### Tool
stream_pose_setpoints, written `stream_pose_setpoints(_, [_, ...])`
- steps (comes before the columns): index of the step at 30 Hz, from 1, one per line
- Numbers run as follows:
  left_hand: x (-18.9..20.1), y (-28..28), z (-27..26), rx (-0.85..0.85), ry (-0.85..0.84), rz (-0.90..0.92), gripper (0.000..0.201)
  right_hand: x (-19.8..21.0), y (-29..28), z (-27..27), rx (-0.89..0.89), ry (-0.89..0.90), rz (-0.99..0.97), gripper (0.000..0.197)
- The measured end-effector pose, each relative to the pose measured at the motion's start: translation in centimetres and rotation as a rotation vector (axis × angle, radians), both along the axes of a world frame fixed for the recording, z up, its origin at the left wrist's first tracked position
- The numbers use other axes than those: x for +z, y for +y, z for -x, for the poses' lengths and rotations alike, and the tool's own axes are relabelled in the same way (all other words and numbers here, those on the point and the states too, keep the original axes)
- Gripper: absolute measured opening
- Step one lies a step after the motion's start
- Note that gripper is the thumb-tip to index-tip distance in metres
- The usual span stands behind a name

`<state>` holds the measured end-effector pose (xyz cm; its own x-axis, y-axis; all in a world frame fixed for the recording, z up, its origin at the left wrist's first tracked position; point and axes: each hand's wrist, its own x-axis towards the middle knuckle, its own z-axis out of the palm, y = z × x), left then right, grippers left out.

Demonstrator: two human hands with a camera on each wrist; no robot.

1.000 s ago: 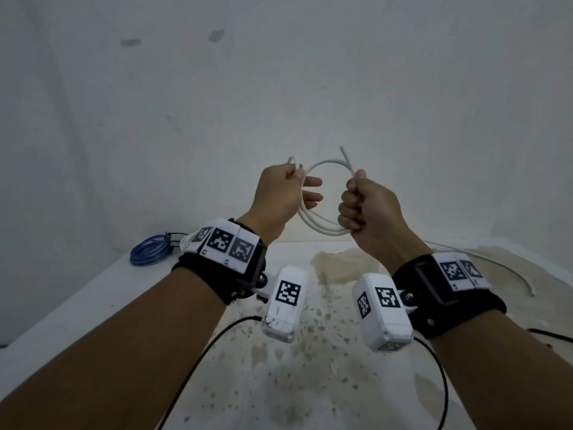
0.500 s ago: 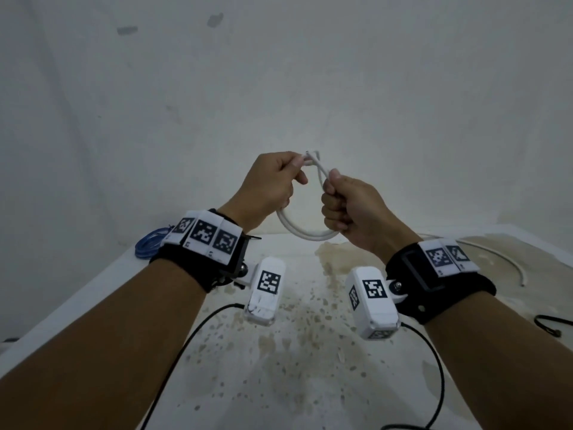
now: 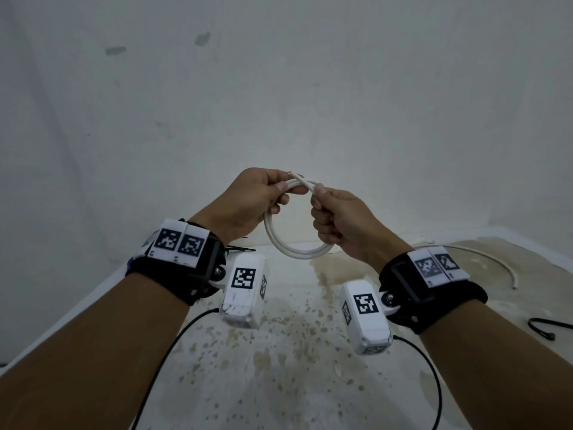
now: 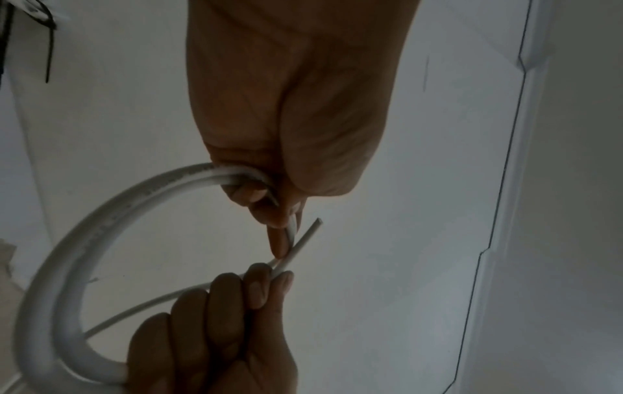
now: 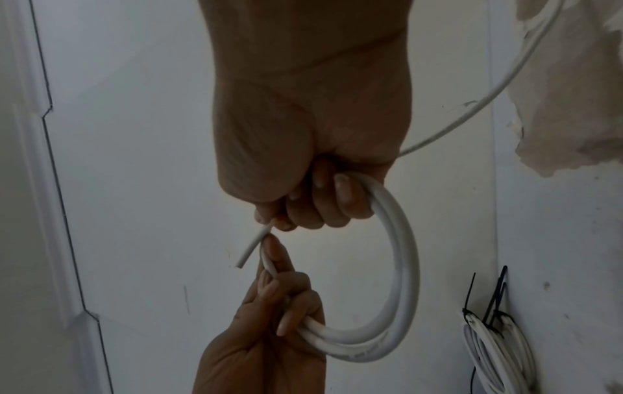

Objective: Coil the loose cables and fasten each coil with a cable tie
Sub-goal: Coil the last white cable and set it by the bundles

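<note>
A white cable coil (image 3: 291,246) of a few loops hangs in the air between both hands, above the table. My left hand (image 3: 248,203) grips the coil's left top, thumb and forefinger pinching the strands. My right hand (image 3: 338,218) is fisted round the coil's right side, and the cable's free end (image 4: 305,240) sticks out past its thumb. The same coil (image 5: 397,266) curves from the right fist down to the left hand's fingers (image 5: 286,301) in the right wrist view. Black cable ties (image 5: 495,296) lie by a tied white coil (image 5: 499,354).
A loose white cable (image 3: 493,259) curves across the stained white table (image 3: 279,352) at the right. A black cable end (image 3: 545,327) lies at the right edge. More black ties (image 3: 238,249) show behind my left wrist. A plain wall stands close behind.
Both hands have moved closer together and lower. The coil's top has been drawn tight, and the free end that stuck up now lies along the loops between the thumbs.
</note>
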<state>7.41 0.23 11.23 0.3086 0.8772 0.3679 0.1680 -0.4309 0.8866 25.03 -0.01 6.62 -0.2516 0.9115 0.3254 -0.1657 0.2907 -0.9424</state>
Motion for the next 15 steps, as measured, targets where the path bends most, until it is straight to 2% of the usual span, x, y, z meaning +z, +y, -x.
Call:
stream_pose_setpoints(6, [0.1, -0.4, -0.4, 0.026, 0.063, -0.027, 0.023, -0.1, -0.1, 0.5, -0.132, -0.077, -0.030, 0.039])
stream_pose_setpoints(8, [0.0, -0.5, -0.8, 0.132, 0.114, -0.112, 0.023, 0.0, -0.3, 0.9, -0.140, -0.126, -0.055, 0.039])
stream_pose_setpoints(11, [-0.6, -0.1, -0.9, 0.264, 0.096, -0.246, 0.027, 0.3, -0.8, 1.5, -0.149, -0.188, -0.087, 0.042])
stream_pose_setpoints(13, [-0.8, 0.0, -0.6, 0.279, 0.076, -0.276, 0.024, 0.6, -0.8, 1.6, -0.303, -0.284, -0.150, 0.047])
stream_pose_setpoints(15, [-0.8, 0.0, -0.3, 0.281, 0.078, -0.301, 0.022, 0.8, -0.1, 1.1, -0.635, -0.470, -0.293, 0.045])
